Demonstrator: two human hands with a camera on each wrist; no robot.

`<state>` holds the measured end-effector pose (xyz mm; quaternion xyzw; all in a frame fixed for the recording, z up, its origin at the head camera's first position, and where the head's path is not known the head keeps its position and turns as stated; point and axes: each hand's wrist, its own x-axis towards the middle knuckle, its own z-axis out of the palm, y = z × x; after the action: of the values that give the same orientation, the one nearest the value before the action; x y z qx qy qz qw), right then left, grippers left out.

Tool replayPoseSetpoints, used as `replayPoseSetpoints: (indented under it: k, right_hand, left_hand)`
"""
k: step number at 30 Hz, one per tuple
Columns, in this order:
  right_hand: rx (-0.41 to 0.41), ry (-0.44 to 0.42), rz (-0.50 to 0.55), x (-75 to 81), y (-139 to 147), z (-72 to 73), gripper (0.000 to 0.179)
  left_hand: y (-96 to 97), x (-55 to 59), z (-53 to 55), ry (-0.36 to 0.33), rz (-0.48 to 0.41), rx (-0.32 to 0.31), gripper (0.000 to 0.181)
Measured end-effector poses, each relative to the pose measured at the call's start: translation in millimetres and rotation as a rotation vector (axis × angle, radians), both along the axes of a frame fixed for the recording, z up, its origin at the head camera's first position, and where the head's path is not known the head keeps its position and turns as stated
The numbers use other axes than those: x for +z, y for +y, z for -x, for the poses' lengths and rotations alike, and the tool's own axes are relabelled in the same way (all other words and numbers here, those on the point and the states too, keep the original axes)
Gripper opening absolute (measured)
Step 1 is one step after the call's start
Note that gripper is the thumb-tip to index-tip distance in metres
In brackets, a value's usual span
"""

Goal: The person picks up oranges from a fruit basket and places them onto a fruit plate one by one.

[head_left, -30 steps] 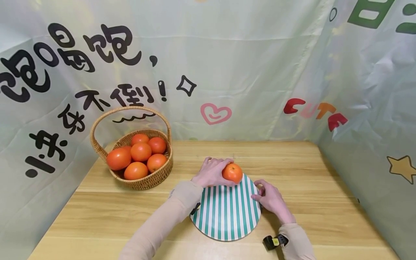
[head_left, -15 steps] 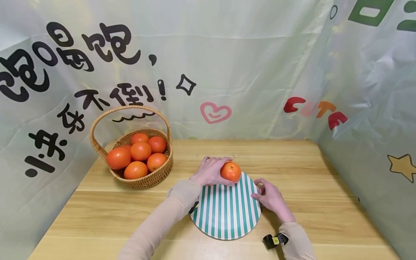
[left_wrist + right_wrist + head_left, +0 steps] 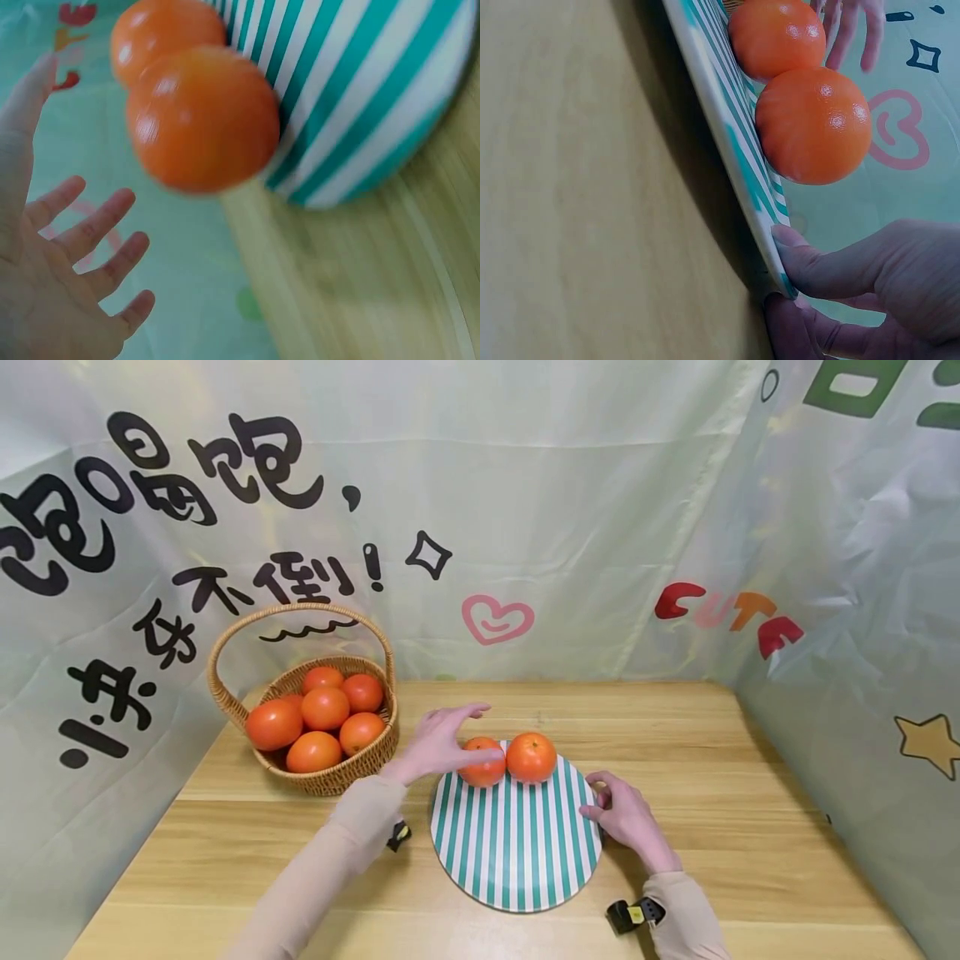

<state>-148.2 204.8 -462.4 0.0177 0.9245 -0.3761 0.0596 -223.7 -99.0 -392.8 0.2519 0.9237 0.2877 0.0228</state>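
Two oranges sit side by side at the far edge of a round plate point(image 3: 517, 852) with green and white stripes. The left orange point(image 3: 480, 768) is partly covered by the thumb of my left hand point(image 3: 435, 745); the right orange point(image 3: 532, 757) is in full view. In the left wrist view, my left hand point(image 3: 67, 277) has its fingers spread and holds nothing, apart from both oranges. My right hand point(image 3: 626, 814) pinches the plate's right rim. The right wrist view shows its thumb point(image 3: 817, 266) on the rim's upper side and fingers below.
A wicker basket point(image 3: 337, 781) with a tall handle stands at the back left, holding several orange-red fruits point(image 3: 325, 709). The wooden table point(image 3: 660, 718) meets printed cloth walls point(image 3: 585, 527) at the back and both sides.
My left hand has let go of the right orange and moved left, its fingers spreading. The left orange, hidden behind that hand before, now shows. The right hand stays on the plate rim.
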Motion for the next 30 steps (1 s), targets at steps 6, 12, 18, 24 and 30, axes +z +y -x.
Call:
replayPoseSetpoints:
  k: [6,12,18,24,30]
  right_hand:
    - [0.001,-0.001,-0.005,-1.9,1.0,0.4,0.049]
    - [-0.001,-0.009,-0.001,-1.6,1.3,0.3,0.049]
    - [0.001,-0.006,-0.001,-0.7,1.7,0.4,0.048]
    - [0.004,0.011,-0.011,-0.4,1.8,0.1,0.047]
    - [0.015,0.028,-0.010,-0.6,0.9,0.0,0.046]
  left_hand:
    - [-45.9,12.4,-4.6,0.112,-0.059,0.131,0.067]
    - [-92.1,28.9,-7.6,0.278,-0.104,0.250,0.056]
    - [-138.5,37.8,-7.3,0.312,-0.110,0.395,0.053]
    - [-174.6,43.9,-10.2,0.307,-0.019,0.452,0.054]
    - [-193.8,49.1,-12.9,0.177,0.163,0.463,0.066]
